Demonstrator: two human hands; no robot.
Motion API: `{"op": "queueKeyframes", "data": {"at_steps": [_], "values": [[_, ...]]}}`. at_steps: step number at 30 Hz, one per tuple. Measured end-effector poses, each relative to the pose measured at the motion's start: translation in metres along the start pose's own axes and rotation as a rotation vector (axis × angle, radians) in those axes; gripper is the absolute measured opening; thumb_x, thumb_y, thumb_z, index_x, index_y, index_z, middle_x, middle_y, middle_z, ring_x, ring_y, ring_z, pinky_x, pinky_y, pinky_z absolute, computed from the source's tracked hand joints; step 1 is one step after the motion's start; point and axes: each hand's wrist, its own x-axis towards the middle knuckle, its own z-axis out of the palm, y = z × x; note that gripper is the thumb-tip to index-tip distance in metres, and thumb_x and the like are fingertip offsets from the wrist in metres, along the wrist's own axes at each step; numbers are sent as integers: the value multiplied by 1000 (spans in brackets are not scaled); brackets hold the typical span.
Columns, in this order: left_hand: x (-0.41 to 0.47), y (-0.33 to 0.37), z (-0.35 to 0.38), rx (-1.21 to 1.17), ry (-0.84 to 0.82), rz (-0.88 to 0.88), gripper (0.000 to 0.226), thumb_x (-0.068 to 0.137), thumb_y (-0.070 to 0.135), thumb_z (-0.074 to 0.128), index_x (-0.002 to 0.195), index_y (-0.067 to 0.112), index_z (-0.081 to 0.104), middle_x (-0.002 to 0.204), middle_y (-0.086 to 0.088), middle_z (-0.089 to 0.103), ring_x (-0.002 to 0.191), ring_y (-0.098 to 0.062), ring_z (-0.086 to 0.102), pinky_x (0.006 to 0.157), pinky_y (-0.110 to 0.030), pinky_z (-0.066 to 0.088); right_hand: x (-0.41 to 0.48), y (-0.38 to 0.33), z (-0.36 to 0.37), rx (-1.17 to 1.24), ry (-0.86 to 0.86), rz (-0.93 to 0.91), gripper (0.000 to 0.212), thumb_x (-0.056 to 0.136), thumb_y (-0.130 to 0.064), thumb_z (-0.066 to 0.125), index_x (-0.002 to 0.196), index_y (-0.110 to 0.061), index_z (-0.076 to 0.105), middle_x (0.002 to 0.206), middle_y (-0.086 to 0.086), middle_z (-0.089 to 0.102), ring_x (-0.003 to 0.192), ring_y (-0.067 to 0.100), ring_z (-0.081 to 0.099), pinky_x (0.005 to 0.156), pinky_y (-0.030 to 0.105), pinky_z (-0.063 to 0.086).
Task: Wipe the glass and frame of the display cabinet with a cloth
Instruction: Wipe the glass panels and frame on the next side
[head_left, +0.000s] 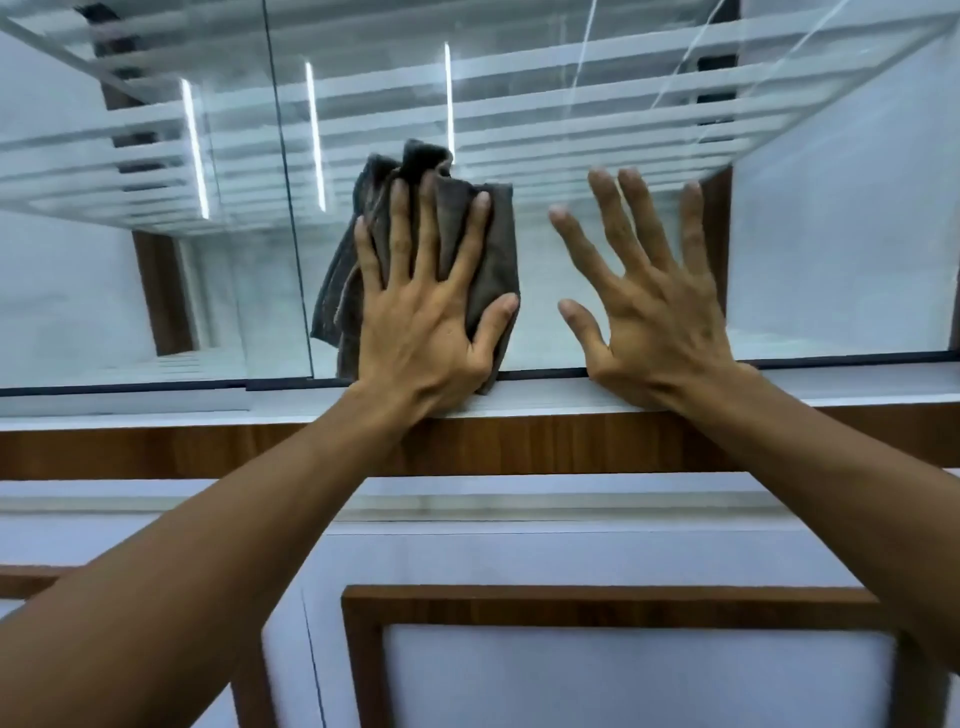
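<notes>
A crumpled dark grey cloth (498, 249) lies flat against the glass front (597, 93) of the display cabinet. My left hand (431, 322) presses it to the pane with fingers spread and straight, the thumb on the cloth's right edge. To its right, my right hand (649, 312) lies flat on the bare glass with fingers fanned out, its heel at the lower frame. The cabinet's wood-grain frame rail (208, 452) runs across just below both wrists, with a white ledge (545, 397) above it.
Several glass shelves and thin vertical light strips (314, 135) show behind the pane. A vertical seam (283, 171) between two glass doors lies left of the cloth. Below the rail are white panels and a wood-framed panel (597, 605).
</notes>
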Motion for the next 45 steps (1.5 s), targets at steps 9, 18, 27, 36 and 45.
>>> {"op": "queueKeyframes", "data": {"at_steps": [9,18,27,36,45], "values": [[16,48,6,-8,15,50,83,101,66,32,168,24,10,173,-21,0,160,-42,-4,125,-67,-5,-38,85,-17,-37,-44,-10,73,103,-54,29,165,-18,14,170,23,7,158,41,6,124,62,-2],[40,124,14,-54,15,173,83,101,62,36,168,23,10,174,-21,-1,161,-41,-4,124,-70,-3,-62,119,-28,-21,-82,42,72,101,-45,35,165,-18,13,171,20,3,159,37,2,125,64,1],[51,178,21,-101,53,148,82,103,59,36,168,18,8,173,-20,-4,160,-40,-7,125,-68,-5,-67,128,-29,19,-26,82,72,101,-41,33,164,-15,11,171,20,8,159,37,5,125,64,5],[72,243,30,-155,46,219,83,102,53,35,168,15,3,174,-20,-4,160,-41,-6,125,-66,-8,-93,179,-53,-199,-86,131,76,98,-41,38,165,-13,14,170,24,6,159,36,2,125,65,2],[84,294,34,-197,35,293,80,105,50,35,168,12,2,174,-18,-5,161,-38,-8,126,-65,-3,-113,210,-60,132,113,198,76,90,-13,46,158,8,19,167,29,13,157,41,11,129,56,8]]}}
